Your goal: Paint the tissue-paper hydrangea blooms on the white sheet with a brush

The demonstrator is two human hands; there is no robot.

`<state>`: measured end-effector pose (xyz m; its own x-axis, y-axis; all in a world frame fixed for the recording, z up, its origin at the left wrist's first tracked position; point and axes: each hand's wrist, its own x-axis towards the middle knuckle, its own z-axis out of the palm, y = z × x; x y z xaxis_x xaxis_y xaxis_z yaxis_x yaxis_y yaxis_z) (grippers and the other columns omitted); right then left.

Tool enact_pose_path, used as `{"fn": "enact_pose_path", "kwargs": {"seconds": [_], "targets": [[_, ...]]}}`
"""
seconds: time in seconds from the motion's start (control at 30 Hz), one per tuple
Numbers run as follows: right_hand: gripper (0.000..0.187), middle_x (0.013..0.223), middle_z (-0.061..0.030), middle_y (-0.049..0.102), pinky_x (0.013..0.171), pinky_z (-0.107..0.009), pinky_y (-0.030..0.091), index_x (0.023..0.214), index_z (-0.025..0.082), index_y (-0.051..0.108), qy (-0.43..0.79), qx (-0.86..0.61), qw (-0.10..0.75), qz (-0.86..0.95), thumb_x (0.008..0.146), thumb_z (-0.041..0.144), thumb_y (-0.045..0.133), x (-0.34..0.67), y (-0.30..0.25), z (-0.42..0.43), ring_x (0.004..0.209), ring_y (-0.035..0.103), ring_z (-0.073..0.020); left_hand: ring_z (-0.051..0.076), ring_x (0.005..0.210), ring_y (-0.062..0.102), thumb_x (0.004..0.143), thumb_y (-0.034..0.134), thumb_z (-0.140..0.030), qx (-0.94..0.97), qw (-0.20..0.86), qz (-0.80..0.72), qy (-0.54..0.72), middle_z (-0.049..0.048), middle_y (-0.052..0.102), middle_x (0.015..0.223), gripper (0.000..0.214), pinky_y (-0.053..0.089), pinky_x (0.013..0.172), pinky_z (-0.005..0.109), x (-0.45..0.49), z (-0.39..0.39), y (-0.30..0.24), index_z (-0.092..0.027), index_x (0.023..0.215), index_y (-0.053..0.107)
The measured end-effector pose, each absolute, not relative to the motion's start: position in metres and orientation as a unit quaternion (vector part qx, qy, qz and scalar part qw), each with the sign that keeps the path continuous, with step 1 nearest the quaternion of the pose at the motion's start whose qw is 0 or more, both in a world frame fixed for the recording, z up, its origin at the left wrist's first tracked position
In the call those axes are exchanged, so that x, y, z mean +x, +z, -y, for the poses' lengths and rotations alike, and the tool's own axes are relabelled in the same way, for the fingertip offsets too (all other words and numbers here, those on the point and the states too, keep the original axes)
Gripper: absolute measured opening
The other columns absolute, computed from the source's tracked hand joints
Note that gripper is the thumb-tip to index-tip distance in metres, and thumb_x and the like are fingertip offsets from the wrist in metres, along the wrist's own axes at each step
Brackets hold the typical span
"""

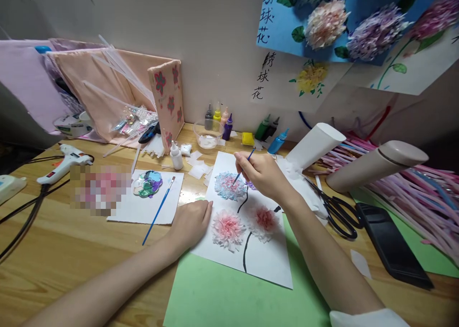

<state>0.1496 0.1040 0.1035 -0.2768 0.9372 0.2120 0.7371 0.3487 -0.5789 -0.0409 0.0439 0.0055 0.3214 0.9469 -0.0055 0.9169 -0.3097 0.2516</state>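
Observation:
A white sheet (pixel 267 257) lies on the wooden table with three tissue-paper flowers on it: a blue-pink one (pixel 229 185) at the top, a pink one (pixel 228 226) lower left and a darker pink one (pixel 264 218) lower right, with black painted stems. My right hand (pixel 265 174) is closed on a thin blue paintbrush (pixel 245 164), whose tip touches the top flower. My left hand (pixel 191 223) rests loosely curled on the sheet's left edge, pressing it down and holding nothing that I can see.
A paint palette (pixel 147 183) and a second blue brush (pixel 158 210) lie on a white paper to the left. A glue gun (pixel 66 162), small paint bottles (pixel 222 119), a clear bowl (pixel 208 135), black scissors (pixel 337 210), a green sheet (pixel 229 298) and pipe cleaners (pixel 423 198) surround the work.

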Motion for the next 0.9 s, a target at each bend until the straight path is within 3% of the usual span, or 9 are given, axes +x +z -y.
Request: {"fn": "enact_pose_path", "kwargs": {"seconds": [0.23, 0.5, 0.9], "targets": [[0.047, 0.048, 0.0028, 0.049, 0.055, -0.024, 0.028, 0.059, 0.019, 0.05, 0.199, -0.531, 0.249, 0.785, 0.094, 0.044, 0.03, 0.1484, 0.0991, -0.1076, 0.048, 0.046, -0.0093, 0.02, 0.065, 0.061, 0.097, 0.029, -0.03, 0.812, 0.089, -0.572, 0.079, 0.0045, 0.066, 0.07, 0.039, 0.027, 0.056, 0.029, -0.0408, -0.044, 0.0049, -0.018, 0.07, 0.055], [0.048, 0.049, 0.0023, 0.05, 0.054, -0.024, 0.03, 0.059, 0.018, 0.05, 0.197, -0.524, 0.308, 0.769, 0.094, 0.046, 0.031, 0.1553, 0.1075, -0.1057, 0.048, 0.046, -0.0091, 0.019, 0.064, 0.06, 0.097, 0.03, -0.03, 0.81, 0.094, -0.573, 0.084, 0.0035, 0.065, 0.068, 0.039, 0.026, 0.056, 0.029, -0.0404, -0.0443, 0.0042, -0.018, 0.068, 0.053], [0.049, 0.048, 0.0022, 0.052, 0.056, -0.024, 0.03, 0.057, 0.018, 0.052, 0.206, -0.523, 0.247, 0.789, 0.094, 0.042, 0.031, 0.1511, 0.1016, -0.1088, 0.048, 0.049, -0.0097, 0.019, 0.064, 0.06, 0.096, 0.029, -0.031, 0.81, 0.081, -0.576, 0.076, 0.0034, 0.066, 0.068, 0.04, 0.025, 0.055, 0.029, -0.0403, -0.0441, 0.0044, -0.019, 0.067, 0.053]]}}
